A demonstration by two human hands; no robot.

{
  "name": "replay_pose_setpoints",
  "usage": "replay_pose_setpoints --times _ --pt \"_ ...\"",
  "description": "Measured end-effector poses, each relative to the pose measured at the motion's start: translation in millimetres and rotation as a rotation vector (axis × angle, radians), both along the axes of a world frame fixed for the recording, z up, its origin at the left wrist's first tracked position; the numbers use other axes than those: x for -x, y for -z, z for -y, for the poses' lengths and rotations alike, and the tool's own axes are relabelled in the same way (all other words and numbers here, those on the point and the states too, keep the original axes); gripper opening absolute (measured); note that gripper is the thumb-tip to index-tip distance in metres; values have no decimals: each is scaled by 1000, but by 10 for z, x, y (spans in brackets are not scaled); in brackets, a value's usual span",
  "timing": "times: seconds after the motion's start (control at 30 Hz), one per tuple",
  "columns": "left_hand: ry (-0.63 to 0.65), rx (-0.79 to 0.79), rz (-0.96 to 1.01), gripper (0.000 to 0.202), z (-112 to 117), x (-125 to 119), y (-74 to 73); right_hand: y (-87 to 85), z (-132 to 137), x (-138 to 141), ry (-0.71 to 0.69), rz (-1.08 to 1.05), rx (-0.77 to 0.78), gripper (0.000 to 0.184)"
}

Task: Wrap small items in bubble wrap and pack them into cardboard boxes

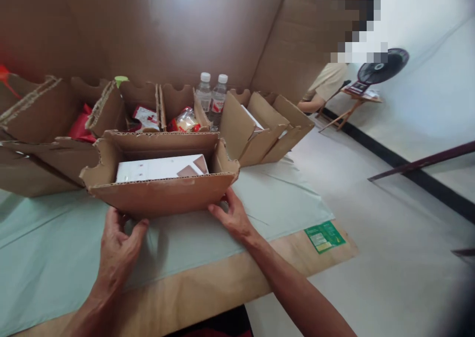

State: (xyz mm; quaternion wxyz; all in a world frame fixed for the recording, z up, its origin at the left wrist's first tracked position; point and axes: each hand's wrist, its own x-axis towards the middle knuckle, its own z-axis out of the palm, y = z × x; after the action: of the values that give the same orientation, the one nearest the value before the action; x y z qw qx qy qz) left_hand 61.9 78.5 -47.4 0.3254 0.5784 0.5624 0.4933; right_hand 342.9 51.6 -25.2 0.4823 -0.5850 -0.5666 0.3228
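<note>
An open-topped cardboard box point(166, 198) stands in front of the other boxes, raised or tilted slightly at its front edge; whether it fully rests on the cloth I cannot tell. Inside it lies a white carton point(159, 169) with brown patches at one end. My left hand point(118, 238) grips the box's lower left corner, thumb along the front and fingers partly hidden beneath. At the lower right corner, my right hand point(233, 216) holds the same box, its fingers reaching behind the side.
Behind stand several cardboard bins point(256, 129) with packets, and two bottles point(217, 99). A tall cardboard panel point(166, 35) backs them. Pale green cloth point(267, 198) covers the wooden table point(222, 287); a green packet point(324, 237) lies at its right edge. Beyond are a person point(322, 87) and a fan point(382, 67).
</note>
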Motion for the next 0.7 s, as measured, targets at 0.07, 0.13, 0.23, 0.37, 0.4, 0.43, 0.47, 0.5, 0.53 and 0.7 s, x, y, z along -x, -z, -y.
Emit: replay_pose_setpoints --times 0.07,0.13,0.23,0.37,0.4,0.43,0.47,0.5,0.53,0.7 --pt "-8 75 64 42 3 -31 -29 68 -2 -18 6 14 39 47" --pt "-21 102 99 42 -5 -72 -62 124 -10 -32 2 24 43 44" --pt "-57 54 133 47 -24 -135 -80 209 -24 -41 -27 22 0 48" --pt "-62 -8 196 67 -83 -171 -43 314 -60 -46 -16 -22 -35 49" --pt "-57 -11 209 70 -103 -170 -26 330 -74 -49 -14 -30 -25 48" --pt "-53 -12 219 72 -121 -166 -10 339 -89 -55 -18 -35 -10 47" --pt "-50 -13 225 73 -136 -163 6 342 -104 -63 -26 -34 7 46" --pt "-51 -13 225 75 -147 -160 19 340 -118 -74 -36 -31 23 46" --pt "-54 -15 220 76 -152 -155 26 332 -130 -87 -48 -27 36 46" --pt "-129 -53 161 74 -100 70 -50 281 -173 -170 -61 -36 72 44"
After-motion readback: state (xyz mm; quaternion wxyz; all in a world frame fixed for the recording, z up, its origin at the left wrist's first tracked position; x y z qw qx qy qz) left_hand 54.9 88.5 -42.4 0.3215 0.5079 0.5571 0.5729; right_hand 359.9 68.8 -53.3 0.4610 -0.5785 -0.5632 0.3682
